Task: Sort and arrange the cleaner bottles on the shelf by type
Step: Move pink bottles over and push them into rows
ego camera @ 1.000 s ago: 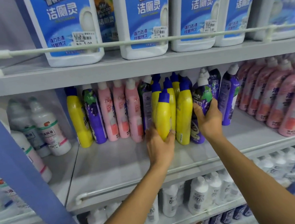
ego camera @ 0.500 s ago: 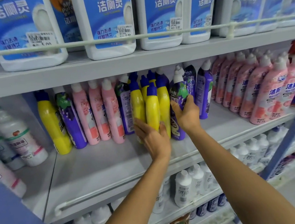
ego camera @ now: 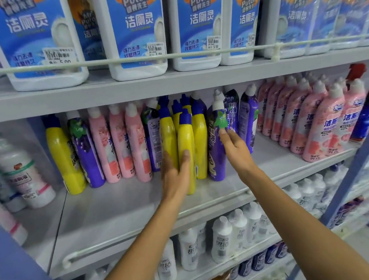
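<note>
Two bare hands reach onto the grey metal middle shelf (ego camera: 122,210). The left hand (ego camera: 175,176) curls its fingers and thumb round the front yellow plastic bottle with a blue cap (ego camera: 187,139), which stands among other yellow ones. The right hand (ego camera: 237,149), fingers loosely extended, touches the leaning purple white-capped bottle (ego camera: 217,159) just beside it.

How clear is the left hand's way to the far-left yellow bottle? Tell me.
Likely yes. The left hand grips a front yellow bottle, but only bare shelf lies before the far-left yellow bottle; it must let go first.
</note>
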### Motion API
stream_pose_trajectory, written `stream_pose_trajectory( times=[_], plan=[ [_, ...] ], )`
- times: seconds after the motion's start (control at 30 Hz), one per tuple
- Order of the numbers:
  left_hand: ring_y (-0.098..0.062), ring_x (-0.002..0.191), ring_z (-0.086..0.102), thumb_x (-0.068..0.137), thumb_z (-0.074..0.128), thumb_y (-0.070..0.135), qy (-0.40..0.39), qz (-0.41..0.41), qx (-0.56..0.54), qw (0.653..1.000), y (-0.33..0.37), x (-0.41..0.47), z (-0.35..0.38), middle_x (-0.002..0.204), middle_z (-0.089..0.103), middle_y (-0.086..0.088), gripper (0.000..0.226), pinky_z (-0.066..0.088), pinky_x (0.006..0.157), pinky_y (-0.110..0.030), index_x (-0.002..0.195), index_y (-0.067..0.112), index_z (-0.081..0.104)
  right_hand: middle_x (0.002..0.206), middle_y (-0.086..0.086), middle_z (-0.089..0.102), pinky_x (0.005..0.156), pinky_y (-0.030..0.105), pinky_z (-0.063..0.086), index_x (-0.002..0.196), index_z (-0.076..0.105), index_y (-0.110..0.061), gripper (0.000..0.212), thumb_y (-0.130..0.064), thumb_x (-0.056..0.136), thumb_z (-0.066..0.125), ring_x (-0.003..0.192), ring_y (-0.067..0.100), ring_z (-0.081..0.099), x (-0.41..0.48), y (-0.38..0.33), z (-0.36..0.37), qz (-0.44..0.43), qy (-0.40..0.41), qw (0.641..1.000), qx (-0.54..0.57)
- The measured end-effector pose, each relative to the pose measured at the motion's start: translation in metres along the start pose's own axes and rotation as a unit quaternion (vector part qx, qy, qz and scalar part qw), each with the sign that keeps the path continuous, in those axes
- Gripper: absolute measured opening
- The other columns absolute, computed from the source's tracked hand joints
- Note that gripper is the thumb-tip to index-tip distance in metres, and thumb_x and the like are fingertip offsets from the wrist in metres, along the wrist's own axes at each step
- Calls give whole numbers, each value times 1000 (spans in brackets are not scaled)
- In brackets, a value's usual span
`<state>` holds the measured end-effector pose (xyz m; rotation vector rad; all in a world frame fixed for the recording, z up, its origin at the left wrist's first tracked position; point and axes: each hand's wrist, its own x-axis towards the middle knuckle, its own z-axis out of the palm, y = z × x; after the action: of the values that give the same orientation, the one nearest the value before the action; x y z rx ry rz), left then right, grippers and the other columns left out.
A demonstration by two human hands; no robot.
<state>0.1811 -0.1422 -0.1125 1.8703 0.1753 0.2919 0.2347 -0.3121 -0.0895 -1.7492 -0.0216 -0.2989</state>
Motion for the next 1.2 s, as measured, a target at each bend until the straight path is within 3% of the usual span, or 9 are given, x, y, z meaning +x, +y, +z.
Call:
stream_pose_trajectory(
  times=[0.1, 0.27, 0.53, 0.67, 0.73, 0.87, 0.97, 1.07, 1.2],
  plan=[
    [-16, 153, 26, 102, 26, 66, -18, -7, -66, 998, 2, -3, -40, 166, 27, 9, 68, 17, 123, -38, 161, 33, 23, 133, -7, 65, 115, 39, 43, 140, 61, -22, 58, -62, 104, 39, 123, 11, 59, -12, 3, -12, 29, -10, 998, 59],
    [-9, 123, 57, 100, 26, 69, 43, -18, -181, 982, -4, 1, -107, 135, 61, 9, 61, 39, 110, -32, 138, 31, 54, 148, -2, 56, 120, 39, 37, 151, 50, -18, 59, -55, 108, 33, 135, 12, 53, -49, -2, -26, 26, -7, 994, 110],
    [-13, 121, 54, 104, 25, 64, 158, -43, -236, 958, -12, 34, -176, 139, 56, 3, 65, 38, 103, -31, 147, 22, 50, 144, -14, 61, 112, 25, 44, 143, 53, -30, 96, -94, 73, 48, 135, 1, 54, -86, -30, 19, -74, -95, 979, 166],
    [-6, 111, 63, 98, 35, 72, 162, -16, -227, 960, -4, 48, -182, 130, 63, 9, 68, 43, 94, -24, 141, 24, 56, 141, -12, 63, 119, 41, 40, 132, 61, -38, 56, -72, 93, 39, 133, 2, 55, -74, -62, 63, -104, -95, 981, 135],
    [0, 102, 70, 85, 44, 86, 166, 19, -193, 967, -3, 55, -183, 120, 71, 10, 79, 49, 86, -25, 131, 25, 63, 142, -11, 61, 120, 43, 39, 140, 61, -29, 62, -66, 95, 38, 135, 3, 52, -65, -75, 83, -126, -73, 982, 120],
    [-12, 115, 67, 84, 52, 81, 138, 39, -177, 974, -1, 72, -177, 119, 73, 8, 59, 49, 106, -42, 116, 34, 70, 124, -28, 60, 102, 6, 37, 143, 57, -16, 47, -44, 107, 43, 113, -25, 51, -49, -100, 123, -155, -85, 977, 116],
    [-12, 117, 66, 90, 52, 72, 144, 39, -165, 975, -4, 84, -169, 119, 73, 9, 38, 47, 110, -44, 105, 43, 72, 118, -16, 65, 98, 18, 40, 131, 62, -21, 39, -45, 105, 45, 109, -2, 58, -33, -107, 162, -131, -104, 981, 94],
    [-11, 129, 58, 88, 46, 80, 135, 40, -121, 983, -5, 90, -165, 137, 64, 10, 57, 42, 115, -44, 129, 44, 62, 117, 0, 70, 97, 30, 46, 120, 65, -20, 41, -50, 96, 52, 110, 18, 62, -19, -101, 192, -112, -86, 988, 70],
    [-15, 125, 54, 103, 46, 45, 200, 73, -15, 977, -6, 97, -155, 136, 58, 5, 43, 39, 104, -27, 140, 24, 53, 111, 4, 71, 93, 36, 55, 121, 61, -20, 42, -42, 85, 63, 104, 19, 67, -5, -76, 217, -140, -38, 989, 13]
  ],
)
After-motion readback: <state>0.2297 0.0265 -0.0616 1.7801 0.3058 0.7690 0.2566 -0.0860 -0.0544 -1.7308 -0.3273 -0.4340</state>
